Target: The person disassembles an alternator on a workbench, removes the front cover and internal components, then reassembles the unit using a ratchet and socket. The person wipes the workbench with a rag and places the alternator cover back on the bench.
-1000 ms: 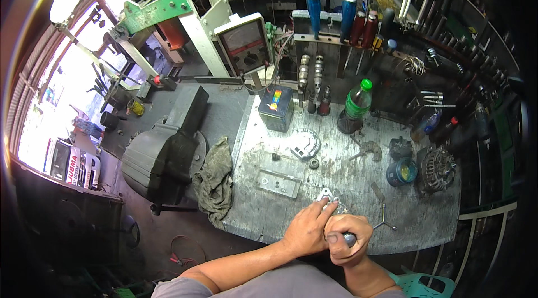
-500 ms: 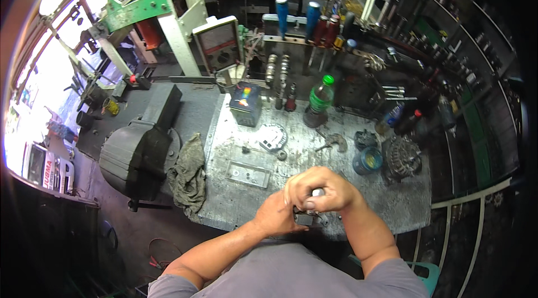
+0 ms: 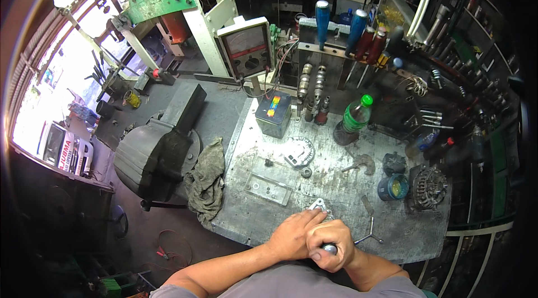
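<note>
My left hand (image 3: 292, 235) reaches over a silver metal part (image 3: 318, 204) at the bench's near edge, its fingers bent down onto it; most of the part is hidden beneath. Pressed against that hand is my right hand (image 3: 332, 245), in a fist around a tool (image 3: 329, 249) with a rounded grey handle end. The tool's shaft and tip are out of sight. Just right of the fist lies a three-armed wrench (image 3: 370, 235). A small flat block (image 3: 367, 204) rests beyond it.
An alternator (image 3: 430, 187) and a blue tub (image 3: 393, 187) stand at the right. Behind are a green-capped bottle (image 3: 354, 120), a dark box (image 3: 273, 114) and a round slotted plate (image 3: 298, 152). A shallow metal tray (image 3: 269, 188), a rag (image 3: 204, 186) and a covered machine (image 3: 148, 158) lie leftward.
The bench scene has shifted right and slightly down in view. My fist has come closer to my body, and my left hand has flattened over the metal part. The three-armed wrench now shows.
</note>
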### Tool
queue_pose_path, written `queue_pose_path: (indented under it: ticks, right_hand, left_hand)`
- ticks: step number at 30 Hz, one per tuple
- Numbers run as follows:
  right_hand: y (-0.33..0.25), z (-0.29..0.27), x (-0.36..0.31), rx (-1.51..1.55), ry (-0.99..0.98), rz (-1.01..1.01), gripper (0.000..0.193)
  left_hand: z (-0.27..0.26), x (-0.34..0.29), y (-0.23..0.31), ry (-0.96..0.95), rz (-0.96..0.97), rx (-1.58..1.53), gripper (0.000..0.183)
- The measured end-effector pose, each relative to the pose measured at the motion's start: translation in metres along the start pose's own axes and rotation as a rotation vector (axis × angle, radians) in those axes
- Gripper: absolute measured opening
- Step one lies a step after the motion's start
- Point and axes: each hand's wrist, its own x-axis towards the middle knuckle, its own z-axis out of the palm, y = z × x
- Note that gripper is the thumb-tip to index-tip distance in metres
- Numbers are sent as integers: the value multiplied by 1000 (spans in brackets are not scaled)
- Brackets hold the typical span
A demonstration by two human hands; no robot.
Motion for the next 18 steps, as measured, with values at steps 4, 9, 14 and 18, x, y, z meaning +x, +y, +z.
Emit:
queue_pose_path:
  ticks: [4,9,14,18]
  right_hand:
    - [14,-7,-13,43,-37,41,22]
    - [11,31,-27,-117,457,-69,23]
    - [3,10,-5,-130,214,-45,34]
    - [10,-27,29,111,-268,-133,33]
  left_hand:
    - [0,2,0,0,-14,13,77]
    - [-1,2,6,18,-56,10,67]
    - [-6,7,-1,19,34,-112,60]
    - [-9,12,-11,-229,-37,-210,94]
